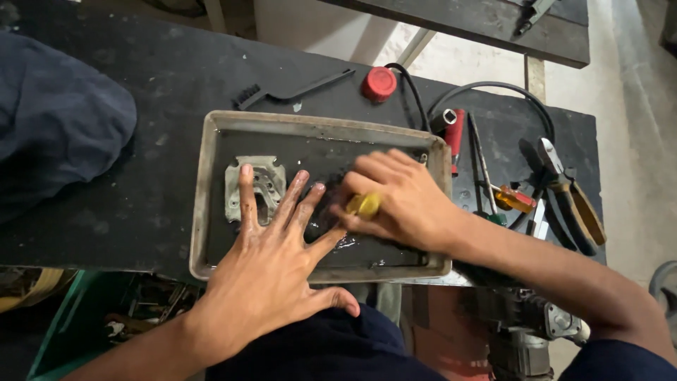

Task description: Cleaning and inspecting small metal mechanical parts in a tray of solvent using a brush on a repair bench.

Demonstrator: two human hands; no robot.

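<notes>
A shallow metal tray (211,134) with dark oily liquid sits on a black workbench (155,85). My left hand (271,271) lies flat with fingers spread over the tray's front left part, its fingertips touching a grey metal engine part (255,185) that lies in the liquid. My right hand (398,197) is closed around a yellow-handled tool (363,205) held down in the tray's middle; the tool's working end is hidden under the hand.
A black brush (293,90) and a red cap (379,83) lie behind the tray. To the right lie a red-handled tool (455,134), screwdrivers (486,183), pliers (575,204) and a black cable (493,88). Dark cloth (56,120) covers the left. A green crate (67,324) stands below.
</notes>
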